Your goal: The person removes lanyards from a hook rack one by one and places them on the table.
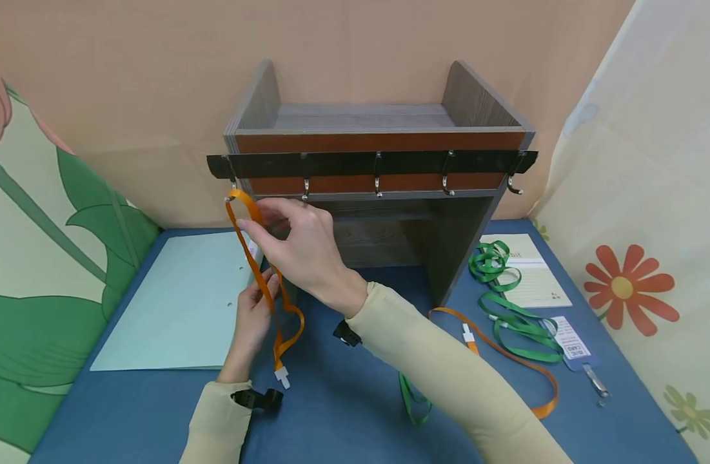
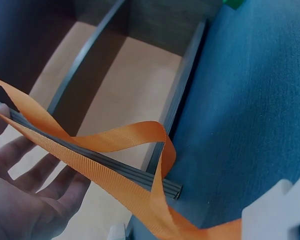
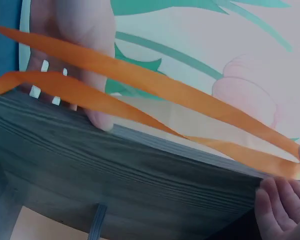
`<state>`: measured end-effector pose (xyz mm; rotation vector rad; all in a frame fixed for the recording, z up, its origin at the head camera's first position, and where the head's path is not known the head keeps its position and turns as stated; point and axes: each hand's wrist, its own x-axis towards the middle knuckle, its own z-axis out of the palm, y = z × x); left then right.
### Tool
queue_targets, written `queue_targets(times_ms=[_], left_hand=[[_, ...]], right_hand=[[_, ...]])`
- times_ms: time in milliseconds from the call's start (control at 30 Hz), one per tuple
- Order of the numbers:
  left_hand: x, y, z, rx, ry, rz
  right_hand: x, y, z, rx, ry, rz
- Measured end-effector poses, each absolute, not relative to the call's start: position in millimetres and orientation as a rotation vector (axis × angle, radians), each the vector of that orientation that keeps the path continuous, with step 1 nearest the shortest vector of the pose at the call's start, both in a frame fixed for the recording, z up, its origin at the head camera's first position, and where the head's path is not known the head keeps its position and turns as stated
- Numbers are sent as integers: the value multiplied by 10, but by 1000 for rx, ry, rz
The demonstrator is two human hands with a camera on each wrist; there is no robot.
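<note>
An orange lanyard (image 1: 247, 250) hangs in a loop from the leftmost hook (image 1: 233, 183) of the black hook rail (image 1: 343, 165). My right hand (image 1: 308, 248) pinches the strap just below that hook, thumb in front. Lower down, my left hand (image 1: 251, 322) is beside the shelf's side panel, behind the strap. Its fingers are spread and fairly straight in the left wrist view, and the orange strap (image 2: 125, 139) crosses in front of them. One left fingertip (image 3: 103, 123) touches the panel's edge in the right wrist view. The lanyard's white buckle (image 1: 282, 376) dangles at the bottom.
The grey wooden shelf (image 1: 384, 138) carries the rail with several hooks. Green lanyards (image 1: 523, 325), a second orange lanyard (image 1: 543, 374), a badge (image 1: 572, 341) and a notepad (image 1: 531, 277) lie on the right. A pale sheet (image 1: 175, 309) lies at left on the blue table (image 1: 343, 419).
</note>
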<state>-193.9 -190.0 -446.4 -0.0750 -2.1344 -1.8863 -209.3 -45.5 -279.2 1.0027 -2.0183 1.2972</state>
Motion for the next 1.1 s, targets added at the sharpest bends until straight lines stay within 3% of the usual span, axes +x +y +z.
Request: queue_targets(times_ms=[300, 667, 1100], left_hand=[[-1803, -1793, -4186, -35, -2198, -1868], [-1955, -1905, -4487, -66, -2154, -1850], [-1877, -1873, -4363, -128, -2160, -1819]], right_hand=[[-2074, -439, -2759, 959, -2022, 1352], [-2024, -285, -2701, 970, -1978, 1479], [-1823, -46, -2437, 1096, -1843, 1472]])
